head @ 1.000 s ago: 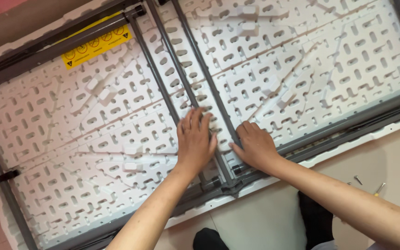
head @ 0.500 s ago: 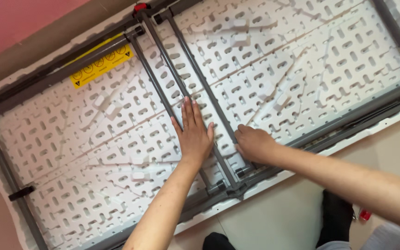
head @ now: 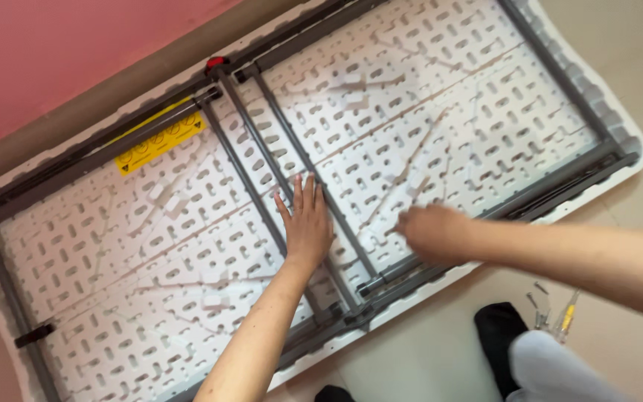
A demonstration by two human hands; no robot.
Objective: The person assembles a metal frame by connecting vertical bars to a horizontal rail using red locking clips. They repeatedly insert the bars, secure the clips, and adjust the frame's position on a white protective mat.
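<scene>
Nothing is gripped by the left hand (head: 308, 223): its grip is open, palm laid flat with fingers spread on the white underside of the folding table (head: 411, 126), between two grey leg bars (head: 262, 201) at the middle fold. The right hand (head: 429, 232) is blurred; it is pressed on the panel near the table's near edge, and whether its grip is closed on anything cannot be told. The folding table is laid upside down on the floor (head: 426, 350), its patterned underside up. Nearest, by the table's near edge, a dark sock (head: 500, 327) and a pale trouser leg (head: 552, 368) are seen, and beside them small screws and a yellow-handled tool (head: 565, 316) on the floor. A grey metal frame (head: 560, 186) is run along the table's edges. Farther off, a yellow warning label (head: 159, 141) is stuck near the far edge, a red clip (head: 216, 62) at the far end of the fold. A pink wall (head: 61, 52) is seen beyond.
</scene>
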